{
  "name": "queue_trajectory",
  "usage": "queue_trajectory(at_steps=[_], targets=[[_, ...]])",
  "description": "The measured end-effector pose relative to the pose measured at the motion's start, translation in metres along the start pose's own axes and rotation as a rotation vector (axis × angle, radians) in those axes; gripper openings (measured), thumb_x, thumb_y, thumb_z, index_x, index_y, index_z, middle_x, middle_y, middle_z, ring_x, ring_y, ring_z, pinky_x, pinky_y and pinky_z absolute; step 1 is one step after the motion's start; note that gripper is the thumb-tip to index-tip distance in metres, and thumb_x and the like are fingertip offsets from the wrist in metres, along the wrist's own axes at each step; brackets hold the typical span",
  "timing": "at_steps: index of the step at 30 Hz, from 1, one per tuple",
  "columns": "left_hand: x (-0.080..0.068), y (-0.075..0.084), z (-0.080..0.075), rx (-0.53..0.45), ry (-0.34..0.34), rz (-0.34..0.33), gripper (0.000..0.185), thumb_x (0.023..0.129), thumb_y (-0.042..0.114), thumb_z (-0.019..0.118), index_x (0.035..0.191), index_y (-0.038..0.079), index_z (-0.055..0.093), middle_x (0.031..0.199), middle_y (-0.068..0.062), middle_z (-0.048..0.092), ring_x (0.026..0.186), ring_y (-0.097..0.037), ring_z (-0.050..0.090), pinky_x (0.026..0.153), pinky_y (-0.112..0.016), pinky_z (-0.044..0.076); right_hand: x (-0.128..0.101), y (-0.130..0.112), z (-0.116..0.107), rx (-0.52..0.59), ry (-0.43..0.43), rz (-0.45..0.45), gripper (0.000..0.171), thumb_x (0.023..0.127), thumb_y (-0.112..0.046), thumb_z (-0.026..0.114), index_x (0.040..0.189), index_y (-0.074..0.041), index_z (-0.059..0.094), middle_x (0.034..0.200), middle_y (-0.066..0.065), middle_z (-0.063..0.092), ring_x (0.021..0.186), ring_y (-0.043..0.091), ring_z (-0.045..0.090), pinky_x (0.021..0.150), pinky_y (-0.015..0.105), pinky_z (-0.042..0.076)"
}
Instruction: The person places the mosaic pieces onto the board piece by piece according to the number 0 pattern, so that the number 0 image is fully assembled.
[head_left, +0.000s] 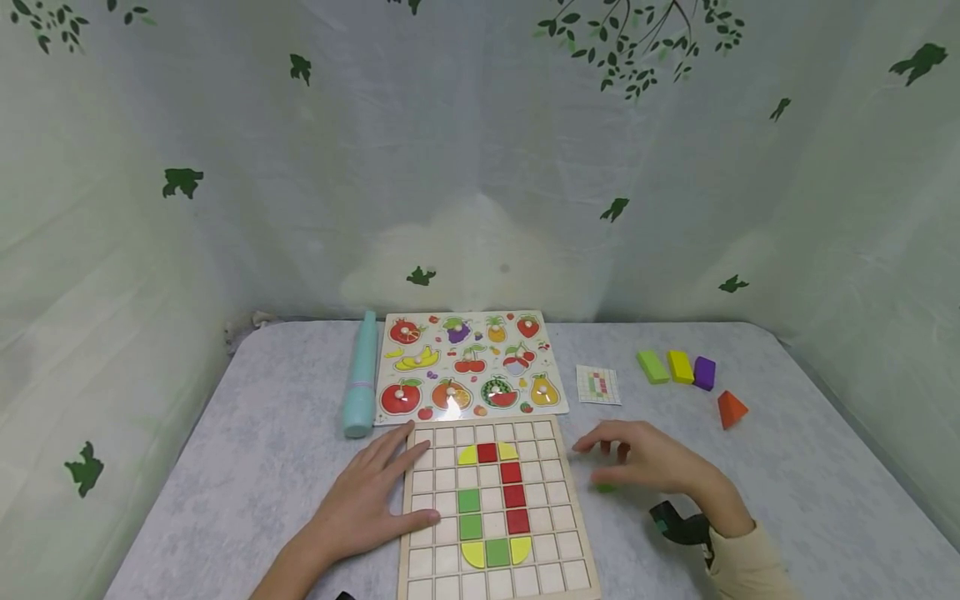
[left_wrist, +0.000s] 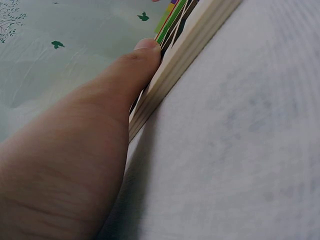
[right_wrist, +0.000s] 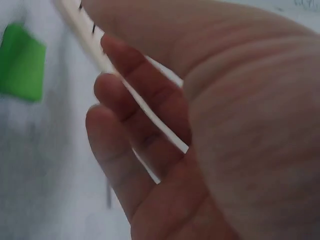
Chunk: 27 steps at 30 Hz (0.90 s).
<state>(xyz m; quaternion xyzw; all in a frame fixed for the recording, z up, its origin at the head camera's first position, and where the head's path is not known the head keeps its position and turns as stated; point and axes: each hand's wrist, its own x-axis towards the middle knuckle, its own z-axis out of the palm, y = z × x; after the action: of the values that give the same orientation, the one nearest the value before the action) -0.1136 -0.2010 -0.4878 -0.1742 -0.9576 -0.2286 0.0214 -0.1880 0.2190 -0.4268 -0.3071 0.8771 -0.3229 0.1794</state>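
Hands: left hand (head_left: 367, 504) lies flat, fingers straight, against the left edge of the grid board (head_left: 558, 533), thumb pressed to the rim. My guess is it's pinning the board so it doesn't slide.
Right hand: right hand (head_left: 648, 462) hovers just right of the board, fingers loosely spread, gripping nothing. It's blurry, so it's probably mid-move.
Green tile: small green piece (head_left: 604, 487) lies on the table under that hand, just beside the board. In the right wrist view it's apart from the fingers (right_wrist: 125, 150), not touched.
Board: mostly blank wooden squares, with yellow, red and green tiles laid out like a loop in the middle.
Card: little pattern card (head_left: 597, 384) sits beyond the hand, likely there as the reference.
Further out: fruit puzzle (head_left: 468, 365) touching the board's far edge, teal tube (head_left: 362, 387) to its left, and green, yellow, purple and orange blocks (head_left: 681, 367) well off to the right.
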Motion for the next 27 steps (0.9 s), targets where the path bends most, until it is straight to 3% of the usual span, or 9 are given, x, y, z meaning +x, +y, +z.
queue_trajectory(at_steps=[8,16,27], targets=[[0.0,0.0,0.0,-0.005,-0.001,0.0,0.096,0.079,0.081,0.065,0.153,0.022,0.052,0.167,-0.006,0.033,0.151,-0.032,0.034,0.117,-0.061,0.037,-0.008,0.022,-0.007,0.028,-0.046,0.01,0.027,0.089,-0.031,0.082,0.114,-0.026,0.076,0.112,-0.009,0.072,0.094,0.015,0.06,0.079,0.024,0.052],[0.0,0.0,0.0,0.002,0.002,0.001,0.096,0.079,0.082,0.064,0.153,0.022,0.051,0.167,-0.007,0.034,0.151,-0.032,0.034,0.117,-0.061,0.037,-0.011,0.022,-0.008,0.07,-0.116,-0.003,0.026,0.088,-0.025,0.083,0.114,-0.022,0.08,0.113,-0.007,0.07,0.099,0.013,0.059,0.083,0.024,0.052],[0.0,0.001,0.0,-0.008,-0.003,-0.011,0.096,0.079,0.081,0.065,0.153,0.022,0.051,0.167,-0.007,0.034,0.151,-0.032,0.034,0.117,-0.061,0.037,-0.003,0.018,0.0,0.052,-0.087,0.003,0.025,0.089,-0.025,0.082,0.114,-0.022,0.08,0.099,-0.009,0.07,0.082,0.008,0.059,0.07,0.021,0.052]])
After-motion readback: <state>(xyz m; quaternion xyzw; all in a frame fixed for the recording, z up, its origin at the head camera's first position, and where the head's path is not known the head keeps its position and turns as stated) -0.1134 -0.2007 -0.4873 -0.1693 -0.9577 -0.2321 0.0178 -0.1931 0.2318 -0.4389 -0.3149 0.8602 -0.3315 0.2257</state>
